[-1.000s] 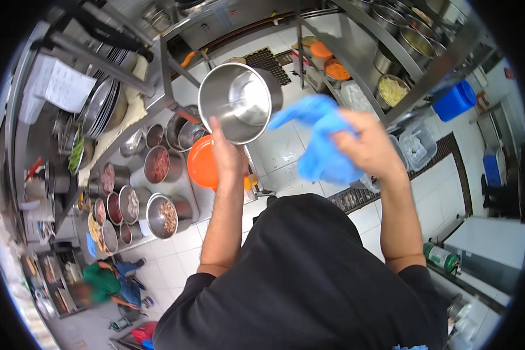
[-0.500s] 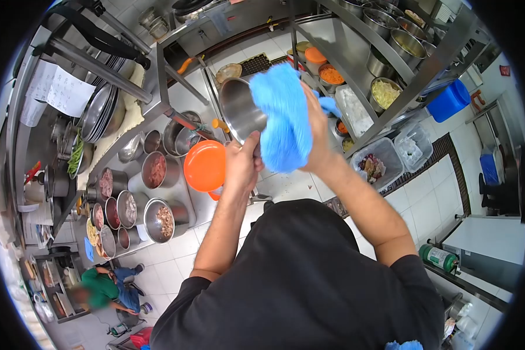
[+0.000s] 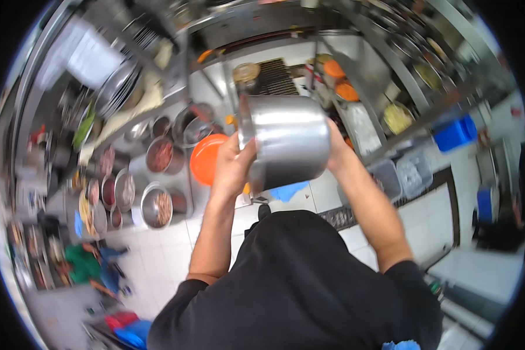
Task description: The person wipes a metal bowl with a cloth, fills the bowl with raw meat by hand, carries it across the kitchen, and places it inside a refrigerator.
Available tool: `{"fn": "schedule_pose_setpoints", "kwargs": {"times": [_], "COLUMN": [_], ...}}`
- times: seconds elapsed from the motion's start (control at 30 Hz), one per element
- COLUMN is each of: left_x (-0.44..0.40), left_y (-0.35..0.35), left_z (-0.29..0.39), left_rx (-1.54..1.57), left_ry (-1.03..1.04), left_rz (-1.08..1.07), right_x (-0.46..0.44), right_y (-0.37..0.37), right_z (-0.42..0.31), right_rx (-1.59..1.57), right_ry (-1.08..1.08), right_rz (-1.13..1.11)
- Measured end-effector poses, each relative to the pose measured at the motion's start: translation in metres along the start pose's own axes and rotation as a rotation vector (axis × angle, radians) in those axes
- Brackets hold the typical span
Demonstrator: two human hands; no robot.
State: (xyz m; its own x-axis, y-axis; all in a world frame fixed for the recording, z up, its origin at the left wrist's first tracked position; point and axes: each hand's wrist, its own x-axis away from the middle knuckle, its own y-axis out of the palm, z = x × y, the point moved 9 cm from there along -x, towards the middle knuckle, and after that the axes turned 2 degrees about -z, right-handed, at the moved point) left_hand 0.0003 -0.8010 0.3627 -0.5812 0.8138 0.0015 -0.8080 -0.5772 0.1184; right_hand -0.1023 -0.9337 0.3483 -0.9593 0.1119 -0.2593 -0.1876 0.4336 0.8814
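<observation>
The steel pot (image 3: 291,140) hides the fingers of the right hand (image 3: 336,149) and part of the blue cloth (image 3: 289,192) below; blur leaves the white papers (image 3: 97,57) unreadable.

Both bare arms reach forward ahead of the torso, elbows bent. The left forearm (image 3: 216,224) rises steeply with a slight inward lean; the right forearm (image 3: 368,198) slants more strongly inward. The bare left hand (image 3: 231,168) is bent in a grip, thumb angled inward, fingers largely out of sight. Of the bare right hand (image 3: 337,147), set well apart opposite, only part shows; its fingers are hidden.
</observation>
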Motion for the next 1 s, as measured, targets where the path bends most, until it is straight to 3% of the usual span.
{"fn": "schedule_pose_setpoints", "kwargs": {"times": [0.1,0.17,0.27,0.33,0.4,0.47,0.7,0.8,0.9,1.0], "left_x": [0.013,0.039,0.087,0.131,0.187,0.247,0.4,0.427,0.444,0.456], "left_y": [-0.029,-0.053,-0.078,-0.115,-0.142,-0.171,-0.235,-0.262,-0.3,-0.351], "left_z": [-0.021,-0.027,-0.034,-0.036,-0.028,-0.033,0.012,0.03,0.036,0.027], "left_rx": [-0.266,-0.346,-0.455,-0.607,-0.664,-0.81,-0.954,-1.048,-1.085,-1.084], "left_ry": [0.037,0.101,0.067,-0.058,-0.057,-0.281,-0.431,-0.571,-0.624,-0.55], "left_rz": [0.153,0.245,0.442,0.601,0.834,0.907,1.258,1.4,1.487,1.506], "right_x": [0.034,0.055,0.08,0.072,0.058,0.035,-0.023,-0.05,-0.078,-0.123], "right_y": [-0.05,-0.054,-0.068,-0.052,-0.031,-0.009,0.069,0.076,0.07,0.035], "right_z": [0.035,0.059,0.101,0.114,0.123,0.125,0.209,0.269,0.318,0.35], "right_rx": [0.205,0.368,0.248,0.377,0.429,0.421,0.953,1.415,1.865,2.128], "right_ry": [-0.051,0.071,0.319,0.455,0.527,0.528,0.787,0.557,0.642,0.674], "right_rz": [0.223,0.522,0.653,0.519,0.362,0.206,-0.221,-0.58,-0.653,-0.463]}}
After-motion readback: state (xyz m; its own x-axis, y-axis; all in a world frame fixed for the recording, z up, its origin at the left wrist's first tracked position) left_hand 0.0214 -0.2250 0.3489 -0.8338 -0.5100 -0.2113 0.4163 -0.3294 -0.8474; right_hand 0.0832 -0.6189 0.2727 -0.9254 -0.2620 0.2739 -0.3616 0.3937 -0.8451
